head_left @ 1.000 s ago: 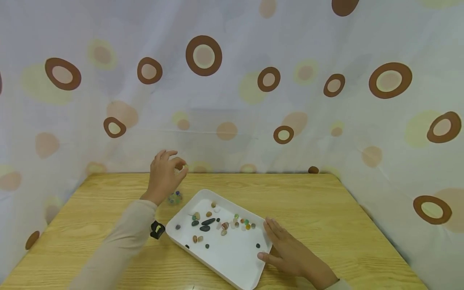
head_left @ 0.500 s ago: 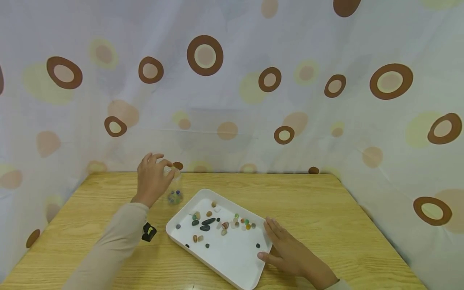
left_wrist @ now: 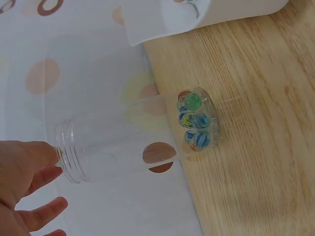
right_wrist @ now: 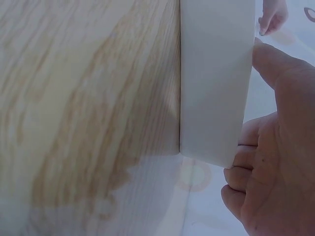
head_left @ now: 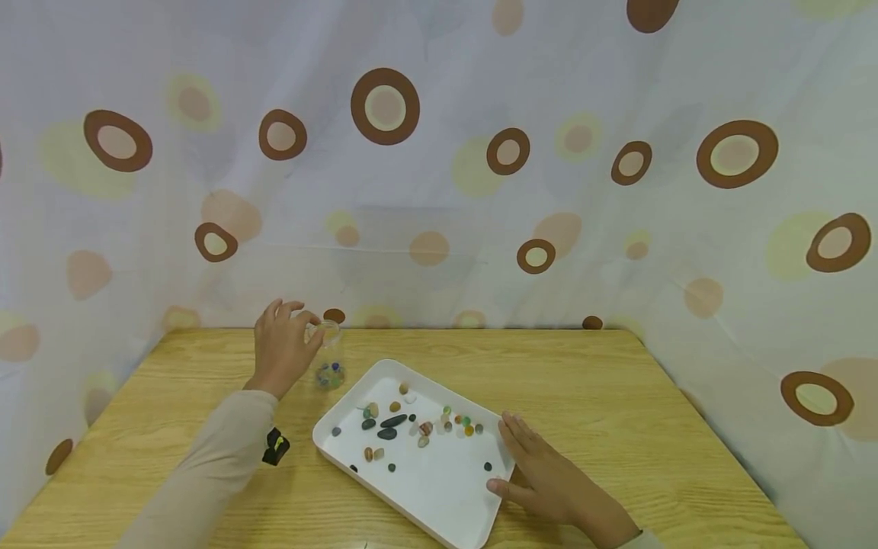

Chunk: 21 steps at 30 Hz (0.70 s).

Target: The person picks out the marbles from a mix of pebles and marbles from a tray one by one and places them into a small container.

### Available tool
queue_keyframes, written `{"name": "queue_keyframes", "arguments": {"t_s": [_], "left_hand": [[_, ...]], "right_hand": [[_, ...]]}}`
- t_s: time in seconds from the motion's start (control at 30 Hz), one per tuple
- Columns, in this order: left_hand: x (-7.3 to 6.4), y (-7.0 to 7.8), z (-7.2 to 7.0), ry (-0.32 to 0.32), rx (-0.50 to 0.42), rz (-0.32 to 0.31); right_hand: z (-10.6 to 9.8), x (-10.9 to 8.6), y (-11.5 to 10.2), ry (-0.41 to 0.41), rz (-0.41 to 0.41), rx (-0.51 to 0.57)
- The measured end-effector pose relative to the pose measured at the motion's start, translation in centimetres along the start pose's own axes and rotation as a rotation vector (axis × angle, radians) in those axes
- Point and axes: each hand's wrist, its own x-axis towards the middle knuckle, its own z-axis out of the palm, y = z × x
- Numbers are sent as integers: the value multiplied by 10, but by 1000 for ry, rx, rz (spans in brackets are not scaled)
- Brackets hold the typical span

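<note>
My left hand (head_left: pixel 283 345) is at the mouth of a clear jar (head_left: pixel 331 352) that stands on the table left of the tray. Its thumb and forefinger pinch a small yellow-green piece, mostly hidden by the fingertips. In the left wrist view, that hand (left_wrist: pixel 27 182) reaches the threaded rim of the jar (left_wrist: pixel 118 135), and several glass marbles (left_wrist: pixel 197 120) lie on its bottom. My right hand (head_left: pixel 559 484) lies with straight fingers along the near right end of a white tray (head_left: pixel 439 488). In the right wrist view, the thumb (right_wrist: pixel 270 61) touches the tray's rim.
Several pebbles (head_left: pixel 387 433) and coloured marbles (head_left: pixel 466 421) are spread over the tray. The wooden table (head_left: pixel 590 374) ends at a patterned curtain (head_left: pixel 439 191) at the back and sides. A black strap with a yellow mark (head_left: pixel 276 447) shows beside the left sleeve.
My left hand has moved left and slightly down, from in front of the jar's mouth to its left rim, uncovering the jar. My right hand and the tray stay in place.
</note>
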Motion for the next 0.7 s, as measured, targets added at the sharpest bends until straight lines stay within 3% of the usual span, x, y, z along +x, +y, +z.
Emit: {"name": "queue_keyframes", "arguments": {"t_s": [0.7], "left_hand": [[-2,2,2,-66,17,-44]], "right_hand": [[1,-1,1,3,-4,-7]]}}
